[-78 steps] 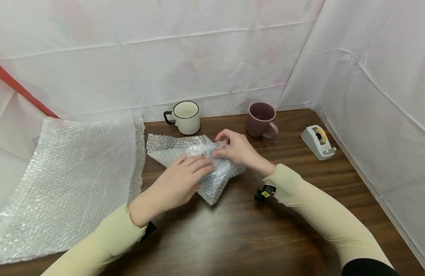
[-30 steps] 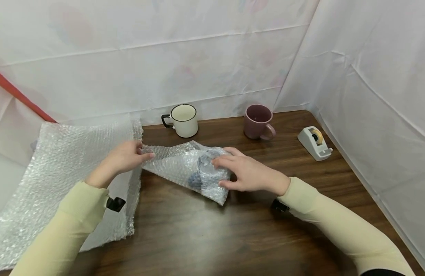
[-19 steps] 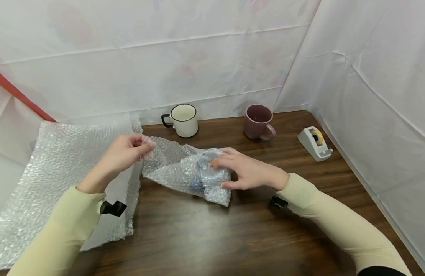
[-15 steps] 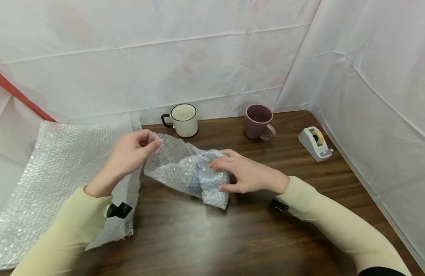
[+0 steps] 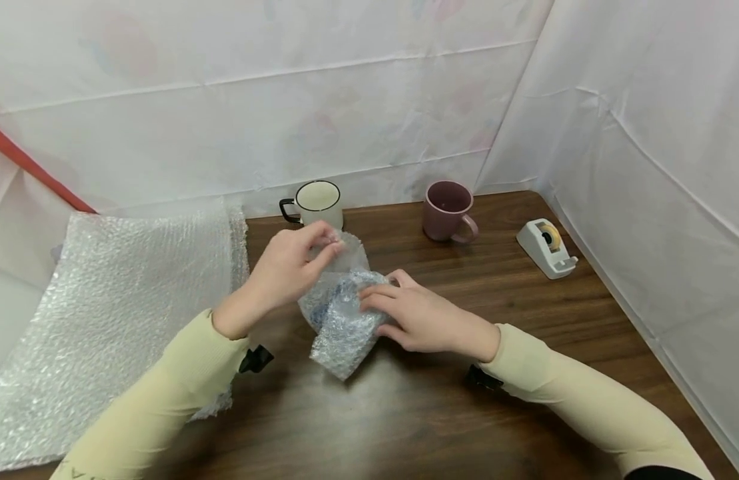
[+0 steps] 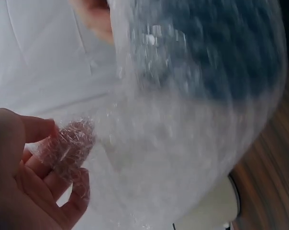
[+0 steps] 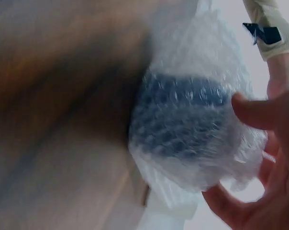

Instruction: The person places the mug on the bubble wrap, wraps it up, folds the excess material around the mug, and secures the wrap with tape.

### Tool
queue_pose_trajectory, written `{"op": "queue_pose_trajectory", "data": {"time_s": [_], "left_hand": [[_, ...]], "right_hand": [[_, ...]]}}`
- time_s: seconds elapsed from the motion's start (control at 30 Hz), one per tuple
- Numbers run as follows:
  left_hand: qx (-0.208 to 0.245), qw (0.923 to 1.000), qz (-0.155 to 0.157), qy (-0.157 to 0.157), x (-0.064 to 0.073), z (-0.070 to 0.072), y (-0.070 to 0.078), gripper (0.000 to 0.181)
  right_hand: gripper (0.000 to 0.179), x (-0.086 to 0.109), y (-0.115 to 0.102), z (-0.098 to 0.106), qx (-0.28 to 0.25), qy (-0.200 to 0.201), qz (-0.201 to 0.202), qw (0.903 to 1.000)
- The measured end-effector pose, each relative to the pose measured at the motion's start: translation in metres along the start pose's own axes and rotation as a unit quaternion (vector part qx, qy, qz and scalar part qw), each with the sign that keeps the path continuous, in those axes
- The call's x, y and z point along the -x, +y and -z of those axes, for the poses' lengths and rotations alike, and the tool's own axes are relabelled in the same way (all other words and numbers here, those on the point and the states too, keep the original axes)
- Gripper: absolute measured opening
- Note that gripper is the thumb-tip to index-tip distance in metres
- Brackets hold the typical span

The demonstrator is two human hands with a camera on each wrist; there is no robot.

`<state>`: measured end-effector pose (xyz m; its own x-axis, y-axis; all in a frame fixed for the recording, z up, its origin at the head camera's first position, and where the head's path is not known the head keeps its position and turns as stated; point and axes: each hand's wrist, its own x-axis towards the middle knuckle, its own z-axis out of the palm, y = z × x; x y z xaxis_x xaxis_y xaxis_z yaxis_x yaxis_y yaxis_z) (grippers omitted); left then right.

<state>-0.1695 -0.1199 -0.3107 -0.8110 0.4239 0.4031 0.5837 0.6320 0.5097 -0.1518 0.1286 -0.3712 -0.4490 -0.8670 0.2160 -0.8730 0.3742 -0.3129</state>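
Observation:
A blue object [image 6: 206,52], its exact kind blurred by the wrapping, is bundled in clear bubble wrap [image 5: 344,340] at mid-table. My left hand [image 5: 279,270] pinches a loose end of the wrap and lifts it upright on the bundle's far left side. In the left wrist view that end is crumpled between thumb and fingers [image 6: 39,127]. My right hand [image 5: 432,320] grips the bundle from the right, its thumb and fingers curved round it. Through the wrap [image 7: 202,52] in the right wrist view, the blue body shows as a dark band.
A cream mug [image 5: 317,200] with a black rim and handle stands at the back, partly behind my left hand. To its right is a mauve mug [image 5: 446,212]. A white tape dispenser [image 5: 546,250] sits at the right. Bubble wrap sheets [image 5: 141,313] cover the table's left side.
My left hand took hold of the wrap's left end, raised it and carried it right toward the bundle. The bundle has turned under my right hand, its lower corner swinging left.

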Motion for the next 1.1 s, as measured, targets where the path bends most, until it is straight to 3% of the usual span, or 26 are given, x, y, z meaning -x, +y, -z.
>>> {"op": "queue_pose_trajectory", "data": {"time_s": [0.23, 0.37, 0.5, 0.67, 0.87, 1.1], "left_hand": [[-0.014, 0.9932, -0.107, -0.043, 0.008, -0.013, 0.005, 0.01], [-0.041, 0.9803, -0.189, -0.04, 0.022, -0.023, 0.005, 0.017], [-0.072, 0.969, -0.235, -0.025, 0.037, -0.031, 0.005, 0.011], [-0.106, 0.9666, -0.232, -0.029, 0.05, -0.036, 0.004, 0.009], [-0.109, 0.9691, -0.216, -0.05, 0.058, -0.038, -0.002, 0.021], [-0.146, 0.963, -0.223, -0.041, 0.057, -0.037, -0.006, 0.03]], "right_hand": [[0.034, -0.006, -0.008, -0.009, 0.042, 0.067, -0.07, 0.9944], [0.039, -0.008, -0.009, -0.012, 0.033, 0.074, -0.125, 0.9889], [0.041, -0.009, -0.008, -0.015, 0.009, 0.099, -0.147, 0.9841], [0.046, -0.008, -0.008, -0.023, -0.023, 0.162, -0.165, 0.9726], [0.066, -0.004, -0.009, -0.027, -0.039, 0.225, -0.167, 0.9592], [0.064, -0.006, 0.006, -0.02, 0.055, 0.199, -0.031, 0.9779]]}}
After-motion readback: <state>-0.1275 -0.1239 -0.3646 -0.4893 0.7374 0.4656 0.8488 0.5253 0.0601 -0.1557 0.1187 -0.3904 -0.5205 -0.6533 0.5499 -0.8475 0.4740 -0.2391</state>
